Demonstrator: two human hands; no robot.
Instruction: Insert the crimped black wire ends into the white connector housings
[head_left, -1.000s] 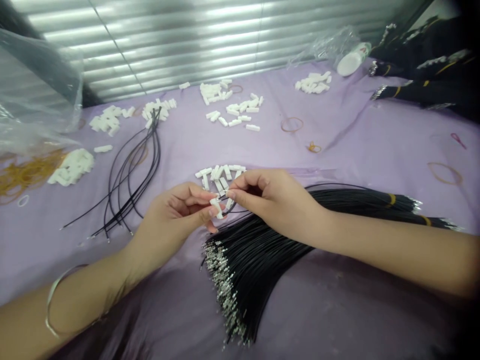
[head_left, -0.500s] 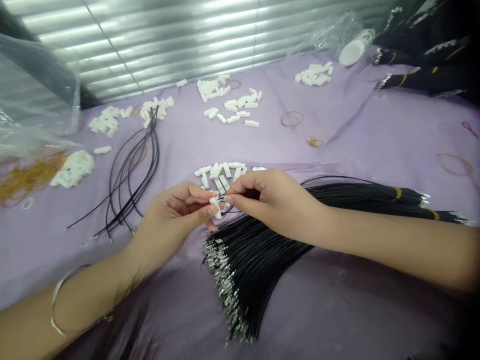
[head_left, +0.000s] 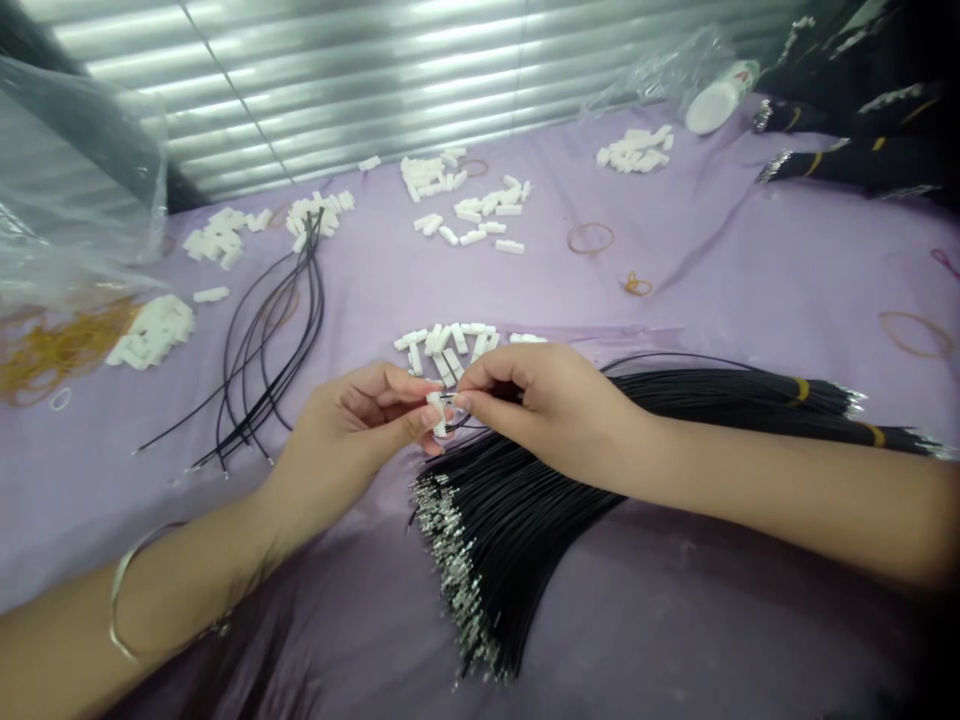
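My left hand (head_left: 352, 425) pinches a small white plastic connector (head_left: 437, 413) between thumb and fingers. My right hand (head_left: 544, 400) pinches the metal-tipped end of a thin black wire (head_left: 459, 422) and holds that tip right at the connector. Both hands meet just above a big bundle of black wires (head_left: 525, 500) with silver terminals fanned toward me. A small heap of white connectors (head_left: 442, 345) lies just beyond my fingers.
A purple cloth (head_left: 712, 280) covers the table. Finished black wires (head_left: 277, 340) lie to the left. More white connector piles (head_left: 465, 200) sit further back. Rubber bands (head_left: 52, 350) and a clear plastic bag (head_left: 67, 200) are at the left. A white bottle (head_left: 716, 100) lies far right.
The hands stay pinched together; the wire tip has been brought closer to the connector. The view shifted slightly.
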